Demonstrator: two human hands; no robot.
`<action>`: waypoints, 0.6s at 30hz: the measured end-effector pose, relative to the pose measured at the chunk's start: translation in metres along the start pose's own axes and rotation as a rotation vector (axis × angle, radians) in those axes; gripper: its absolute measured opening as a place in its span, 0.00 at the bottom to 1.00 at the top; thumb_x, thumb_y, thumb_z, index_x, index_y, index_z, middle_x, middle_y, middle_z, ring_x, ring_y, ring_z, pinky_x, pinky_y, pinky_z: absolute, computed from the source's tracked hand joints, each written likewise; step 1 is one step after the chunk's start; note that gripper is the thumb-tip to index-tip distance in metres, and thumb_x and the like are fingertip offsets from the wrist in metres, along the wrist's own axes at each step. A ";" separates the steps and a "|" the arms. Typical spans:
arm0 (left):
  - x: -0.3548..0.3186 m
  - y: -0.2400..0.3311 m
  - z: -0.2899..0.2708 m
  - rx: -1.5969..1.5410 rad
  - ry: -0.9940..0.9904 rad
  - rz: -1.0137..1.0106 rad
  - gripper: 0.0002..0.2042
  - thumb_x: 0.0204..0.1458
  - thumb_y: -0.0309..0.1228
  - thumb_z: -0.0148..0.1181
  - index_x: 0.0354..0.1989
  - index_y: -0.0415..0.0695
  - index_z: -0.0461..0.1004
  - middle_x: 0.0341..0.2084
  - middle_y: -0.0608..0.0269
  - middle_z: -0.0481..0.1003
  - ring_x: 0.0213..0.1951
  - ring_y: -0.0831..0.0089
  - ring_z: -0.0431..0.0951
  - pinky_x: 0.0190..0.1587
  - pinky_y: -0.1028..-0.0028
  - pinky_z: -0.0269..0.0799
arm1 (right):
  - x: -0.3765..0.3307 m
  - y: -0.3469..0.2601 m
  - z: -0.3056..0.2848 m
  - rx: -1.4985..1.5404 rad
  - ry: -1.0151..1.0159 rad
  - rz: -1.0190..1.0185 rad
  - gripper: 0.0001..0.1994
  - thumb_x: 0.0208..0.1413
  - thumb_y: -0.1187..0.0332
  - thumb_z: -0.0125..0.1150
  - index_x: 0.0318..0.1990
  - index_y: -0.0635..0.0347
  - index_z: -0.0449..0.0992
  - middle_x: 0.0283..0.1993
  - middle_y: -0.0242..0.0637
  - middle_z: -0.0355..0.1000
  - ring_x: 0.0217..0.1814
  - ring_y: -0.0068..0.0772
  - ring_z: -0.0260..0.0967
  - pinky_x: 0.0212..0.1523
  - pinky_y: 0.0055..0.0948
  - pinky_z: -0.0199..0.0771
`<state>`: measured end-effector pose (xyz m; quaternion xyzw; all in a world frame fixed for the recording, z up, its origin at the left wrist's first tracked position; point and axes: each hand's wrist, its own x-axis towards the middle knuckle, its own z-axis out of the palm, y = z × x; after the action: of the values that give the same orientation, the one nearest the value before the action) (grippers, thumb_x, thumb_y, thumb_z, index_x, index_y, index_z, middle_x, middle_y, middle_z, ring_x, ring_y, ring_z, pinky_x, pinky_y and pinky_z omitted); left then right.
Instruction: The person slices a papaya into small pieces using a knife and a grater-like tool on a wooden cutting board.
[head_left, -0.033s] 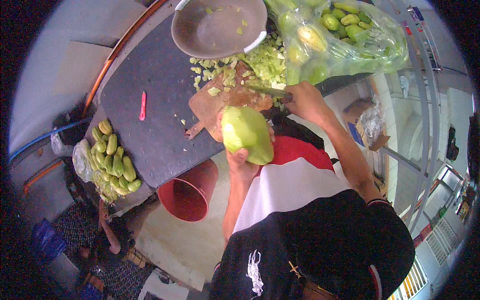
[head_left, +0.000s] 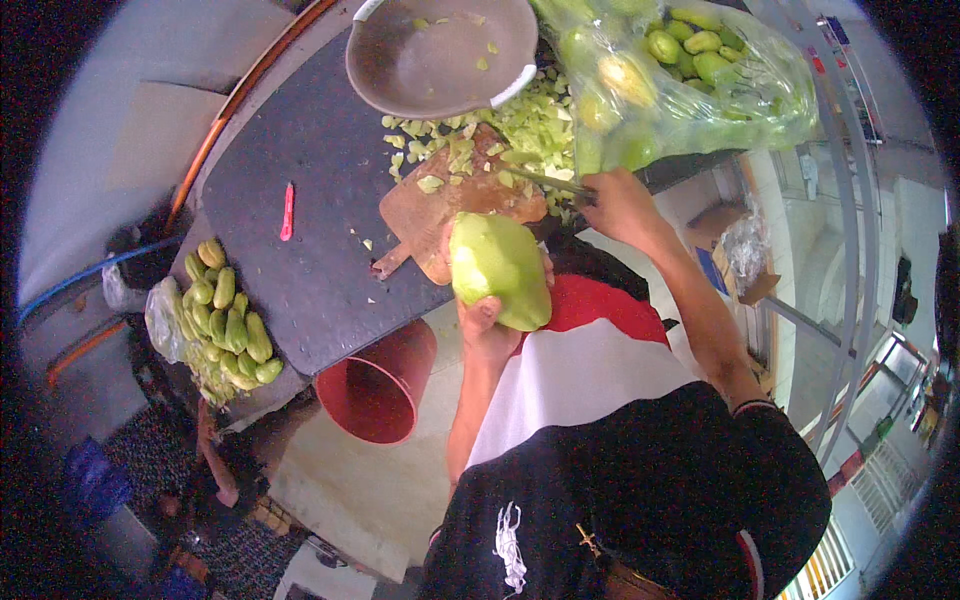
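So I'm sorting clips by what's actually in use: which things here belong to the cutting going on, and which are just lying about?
In use:
left hand holding the big peeled pale-green fruit
right hand holding the knife
wooden cutting board
chopped green pieces

Lying about:
small red tool
grey metal bowl
red plastic bucket
clear bag of green fruits
heap of small green fruits
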<state>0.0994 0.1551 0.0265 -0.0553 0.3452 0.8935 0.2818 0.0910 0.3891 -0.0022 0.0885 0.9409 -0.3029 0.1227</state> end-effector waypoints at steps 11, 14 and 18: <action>-0.008 -0.014 -0.059 -0.212 0.052 0.007 0.44 0.33 0.40 0.72 0.63 0.39 0.62 0.55 0.50 0.70 0.54 0.51 0.73 0.56 0.49 0.72 | -0.040 -0.082 -0.063 -0.039 0.101 -0.441 0.14 0.33 0.67 0.69 0.30 0.57 0.73 0.32 0.39 0.75 0.36 0.50 0.75 0.38 0.45 0.76; -0.009 -0.010 -0.055 -0.231 0.064 -0.003 0.44 0.32 0.38 0.72 0.62 0.38 0.63 0.55 0.50 0.71 0.54 0.51 0.74 0.56 0.50 0.72 | -0.037 -0.081 -0.062 0.004 0.113 -0.461 0.13 0.33 0.69 0.68 0.29 0.57 0.71 0.30 0.38 0.74 0.35 0.50 0.74 0.36 0.45 0.75; -0.012 -0.007 -0.054 -0.201 0.079 0.012 0.45 0.30 0.38 0.74 0.62 0.38 0.63 0.55 0.50 0.71 0.52 0.51 0.75 0.54 0.49 0.73 | -0.036 -0.084 -0.065 0.040 0.070 -0.431 0.13 0.32 0.72 0.67 0.26 0.59 0.67 0.28 0.39 0.70 0.34 0.51 0.71 0.34 0.45 0.71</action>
<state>0.1081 0.1190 -0.0155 -0.1167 0.2649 0.9224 0.2557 0.0939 0.3568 0.1053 -0.1017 0.9357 -0.3373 0.0208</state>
